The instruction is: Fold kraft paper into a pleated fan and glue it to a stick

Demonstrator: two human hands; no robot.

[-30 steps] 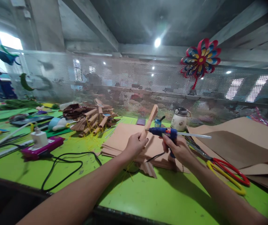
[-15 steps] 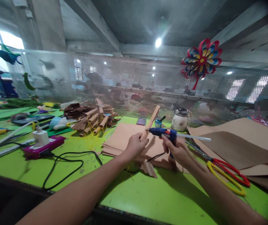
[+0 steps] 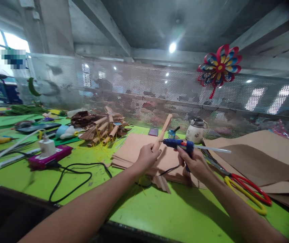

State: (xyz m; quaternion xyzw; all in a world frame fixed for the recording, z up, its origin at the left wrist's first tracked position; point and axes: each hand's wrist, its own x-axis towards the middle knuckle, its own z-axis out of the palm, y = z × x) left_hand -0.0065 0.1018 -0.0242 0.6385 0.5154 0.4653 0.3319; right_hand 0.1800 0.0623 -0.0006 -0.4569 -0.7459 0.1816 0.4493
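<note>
My left hand [image 3: 148, 157] is closed around the lower end of a folded strip of brown paper [image 3: 165, 127], which slants up and away to the right. In my right hand [image 3: 193, 161] is a blue hot glue gun [image 3: 178, 144], its nozzle pointing left at the strip, close to my left fingers. Whether the tip touches the paper I cannot tell. A clear glue stick [image 3: 213, 149] sticks out of the gun's back. Below both hands lies a stack of brown paper sheets [image 3: 127, 148], with a small pleated paper piece [image 3: 161, 184] at its front edge.
Scissors with red and yellow handles [image 3: 248, 192] lie at the right, beside large brown paper sheets [image 3: 281, 152]. A patterned jug [image 3: 195, 131] stands behind. At left are a purple power strip [image 3: 49, 157], a black cable [image 3: 70, 165] and bundled folded paper pieces with yellow string [image 3: 104, 126].
The glue gun has shifted very slightly right relative to the paper strip. My left hand keeps its hold, and the whole view has moved a little.
</note>
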